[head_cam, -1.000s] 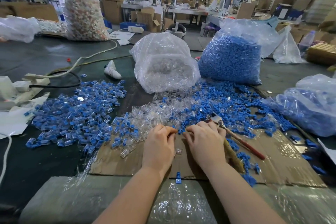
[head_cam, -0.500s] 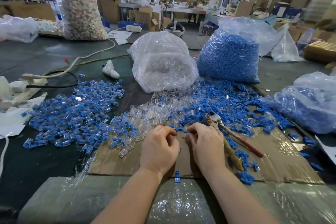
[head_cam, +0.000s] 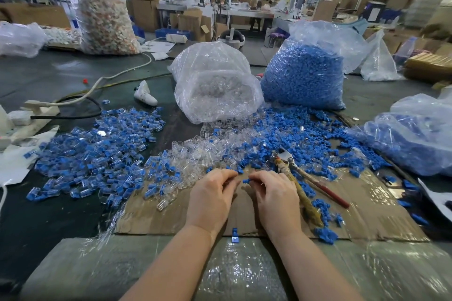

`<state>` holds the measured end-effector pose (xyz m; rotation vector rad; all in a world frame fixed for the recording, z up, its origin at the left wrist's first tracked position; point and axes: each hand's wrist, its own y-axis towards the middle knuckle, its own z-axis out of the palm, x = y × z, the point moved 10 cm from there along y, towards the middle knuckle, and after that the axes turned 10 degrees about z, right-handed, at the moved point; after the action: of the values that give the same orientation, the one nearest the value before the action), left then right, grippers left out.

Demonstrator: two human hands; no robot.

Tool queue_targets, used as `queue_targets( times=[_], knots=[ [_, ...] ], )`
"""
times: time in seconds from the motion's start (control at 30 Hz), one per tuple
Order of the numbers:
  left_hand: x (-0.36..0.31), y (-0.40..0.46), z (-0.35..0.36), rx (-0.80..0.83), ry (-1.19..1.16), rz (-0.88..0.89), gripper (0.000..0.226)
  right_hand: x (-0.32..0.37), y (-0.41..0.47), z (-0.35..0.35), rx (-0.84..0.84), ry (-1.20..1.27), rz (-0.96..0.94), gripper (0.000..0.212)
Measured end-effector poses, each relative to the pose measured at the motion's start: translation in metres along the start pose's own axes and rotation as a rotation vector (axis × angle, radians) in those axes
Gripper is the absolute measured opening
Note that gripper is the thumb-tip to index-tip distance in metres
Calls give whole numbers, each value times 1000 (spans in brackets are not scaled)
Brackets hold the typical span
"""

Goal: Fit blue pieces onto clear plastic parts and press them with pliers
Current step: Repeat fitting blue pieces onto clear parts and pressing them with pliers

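hands: two, left hand [head_cam: 212, 199] and right hand [head_cam: 276, 199], side by side on the cardboard [head_cam: 151, 215]
left fingers: curled under, contents hidden
right fingers: pinch one blue piece [head_cam: 246, 181]
pliers [head_cam: 300, 178]: one, just right of right hand
bags: one clear parts bag [head_cam: 215, 83], two blue bags
room: bare cardboard near left edge
change: hands slightly farther forward, blue piece now at right fingertips

Centre: flat brown cardboard sheet [head_cam: 367, 205] on the dark worktop [head_cam: 44, 217].
Behind the sheet: clear plastic bag of clear parts [head_cam: 215, 85], with the clear bag of blue pieces [head_cam: 303, 73] at its right.
Left: heap of assembled blue-and-clear parts [head_cam: 97, 154].
Right, on the sheet: red-handled metal pliers [head_cam: 310, 176].
Far right: another clear bag of blue pieces [head_cam: 415, 134].
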<state>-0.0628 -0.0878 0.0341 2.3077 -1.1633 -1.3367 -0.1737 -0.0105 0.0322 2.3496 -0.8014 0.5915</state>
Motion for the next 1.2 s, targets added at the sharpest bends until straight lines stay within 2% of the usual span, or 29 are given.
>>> queue_targets(
  times=[0.1, 0.27, 0.5, 0.93, 1.07, 1.2],
  knots=[
    [4, -1, -1, -19, -42, -29, 21, 3, -2, -3, -17, 23, -17, 2],
    [12, -2, 4, 18, -105, -83, 37, 5, -5, -4, -6, 57, -33, 7],
    [23, -1, 6, 26, -107, -149, 12, 8, -8, -6, 2, 97, -60, 8],
    [28, -3, 9, 56, -254, -201, 17, 15, -11, -6, -26, 37, -94, 22],
    [22, -3, 14, 113, -276, -165, 17, 14, -11, -4, -23, 7, -105, 24],
    [21, -2, 14, 121, -265, -162, 15, 13, -11, -5, -31, 15, -118, 19]
  ],
)
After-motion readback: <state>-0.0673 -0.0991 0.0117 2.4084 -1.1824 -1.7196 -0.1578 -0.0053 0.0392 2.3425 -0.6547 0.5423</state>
